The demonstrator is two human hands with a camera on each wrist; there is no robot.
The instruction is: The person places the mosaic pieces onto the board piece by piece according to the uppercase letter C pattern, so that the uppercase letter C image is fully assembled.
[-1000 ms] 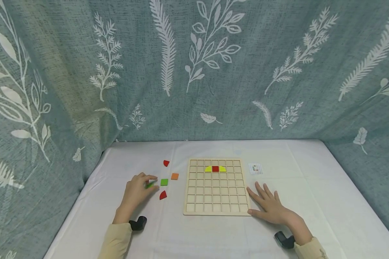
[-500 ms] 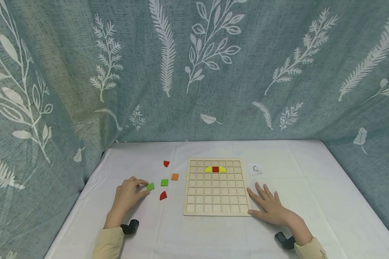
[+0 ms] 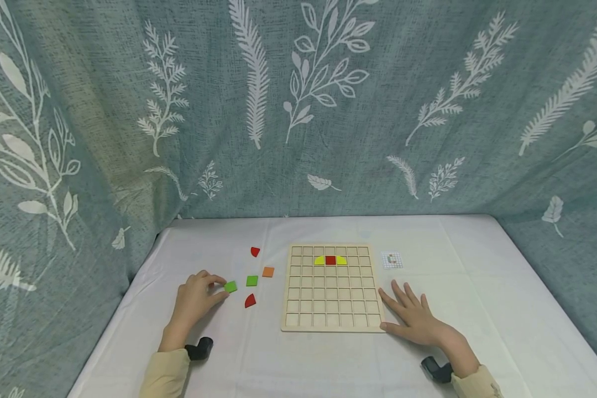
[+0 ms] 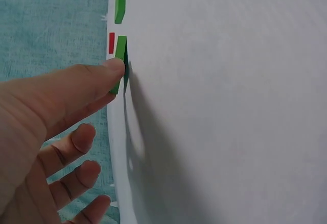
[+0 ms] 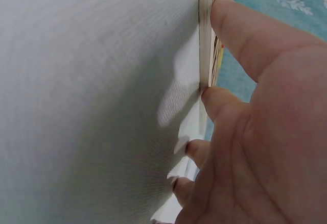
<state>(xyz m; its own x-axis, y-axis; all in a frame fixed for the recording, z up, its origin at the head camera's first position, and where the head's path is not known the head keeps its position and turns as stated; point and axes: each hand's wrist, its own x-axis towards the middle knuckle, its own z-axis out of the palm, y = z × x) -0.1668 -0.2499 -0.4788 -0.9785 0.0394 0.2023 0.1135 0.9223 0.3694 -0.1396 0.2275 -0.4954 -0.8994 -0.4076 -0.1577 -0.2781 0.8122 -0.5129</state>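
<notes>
Green is the colour of the small square tile (image 3: 230, 286) that my left hand (image 3: 195, 300) touches on the table (image 3: 477, 287). In the left wrist view the thumb tip presses against the edge of this green tile (image 4: 119, 60), and the other fingers (image 4: 76, 141) are loosely curled below it; I cannot tell if they pinch the tile or only touch it. The tile lies flat on the white cloth, to the left of the wooden grid board (image 3: 331, 287) and well apart from it.

Just beside this tile, toward the board, lies a second green square (image 3: 251, 281). An orange square (image 3: 268, 271) is a little further behind, a red quarter-round piece (image 3: 250, 300) is in front, and another red piece (image 3: 255, 251) is further back on the table.

My right hand (image 3: 414, 318) lies flat on the table with the fingers straight and spread, holding nothing. In the right wrist view the thumb and one fingertip (image 5: 217, 96) touch the right edge of the board (image 5: 206, 35) near its front corner.

On the board, in the second row from the back, a red square (image 3: 330, 260) sits between two yellow curved pieces (image 3: 320, 260). A small printed card (image 3: 392, 259) lies on the table to the right of the board.
</notes>
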